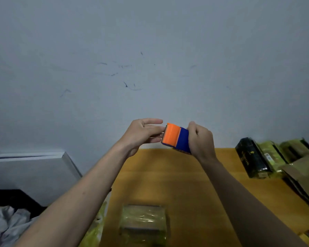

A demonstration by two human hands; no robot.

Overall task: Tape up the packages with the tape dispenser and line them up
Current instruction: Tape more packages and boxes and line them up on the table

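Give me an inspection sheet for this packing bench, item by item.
Surface: orange-brown table against a grey wall.
Job's things: orange and blue tape dispenser held up above the table; one film-wrapped package at the near edge; a row of packages at far right.
Clutter: brown cardboard at right.
Grippers: right hand grips the dispenser; left hand reaches to its orange end with straight fingers.
Cables: nothing seen.
Surroundings: scuffed wall; white panel and crumpled cloth at left.

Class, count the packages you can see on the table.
4: one package near the front edge, below the hands; three in a row at the far right by the wall. Cardboard may hide more.
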